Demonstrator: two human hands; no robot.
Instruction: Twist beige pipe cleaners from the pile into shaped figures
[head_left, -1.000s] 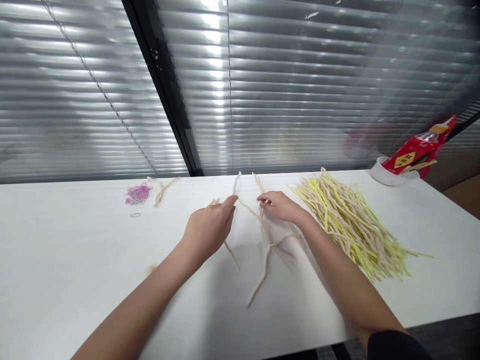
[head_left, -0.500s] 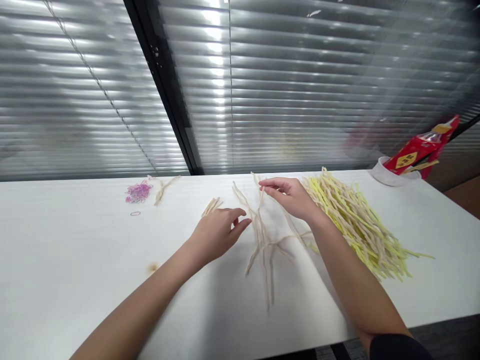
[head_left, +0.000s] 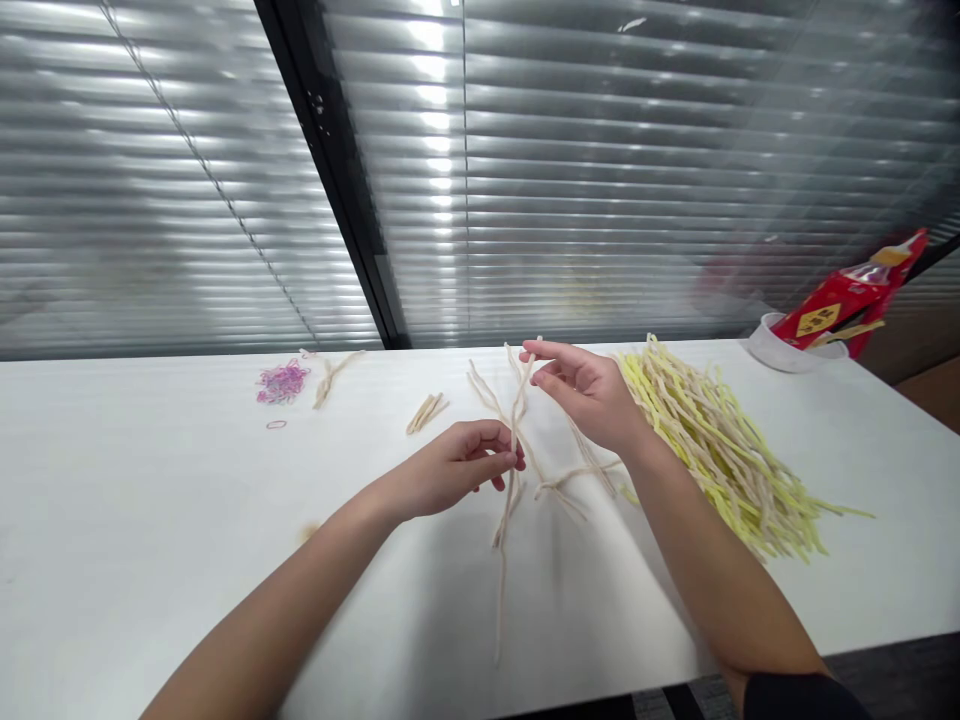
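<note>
A long cream strand [head_left: 501, 590] runs between my hands and hangs down toward the table's front. Its upper part is pinched by my right hand [head_left: 571, 385], with thumb and forefinger near its top end. Lower and to the left, my left hand [head_left: 480, 458] closes its fingertips on the same strand. Several cream strands [head_left: 486, 392] lie loosely crossed on the table behind and below my hands. More cream strands [head_left: 566, 482] lie just right of my left hand. Left of them is a small bundle of short cream pieces [head_left: 427, 412].
A big heap of yellow and cream strands [head_left: 720, 450] covers the right of the white table [head_left: 150, 520]. Behind it stands a white bowl [head_left: 780, 352] with a red package [head_left: 832, 305]. Pink and purple bands [head_left: 283, 382] and a few cream strands [head_left: 330, 378] lie at the back left.
My left hand has moved right and closed on the strand, uncovering the short bundle. My right hand has risen slightly with the strand's top end. The hanging end has swung left.
</note>
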